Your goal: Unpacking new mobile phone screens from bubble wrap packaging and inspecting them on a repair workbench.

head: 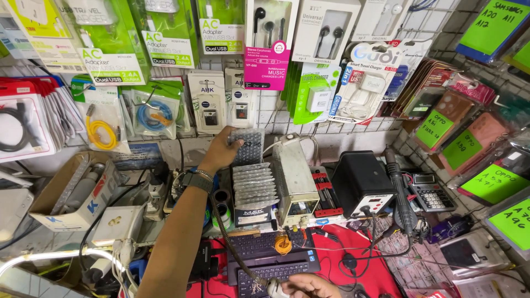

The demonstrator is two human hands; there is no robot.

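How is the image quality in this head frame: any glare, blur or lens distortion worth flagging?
Head view: evenly lit and mostly sharp; glare on the glossy green charger packs; wide-lens bending at the edges; the left hand on the bubble-wrapped packet is sharp; the right hand at the bottom edge is cropped and a little soft.

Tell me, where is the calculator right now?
The calculator lies at the right of the head view, on the cluttered bench beside the black box-shaped station, below the hanging phone cases.
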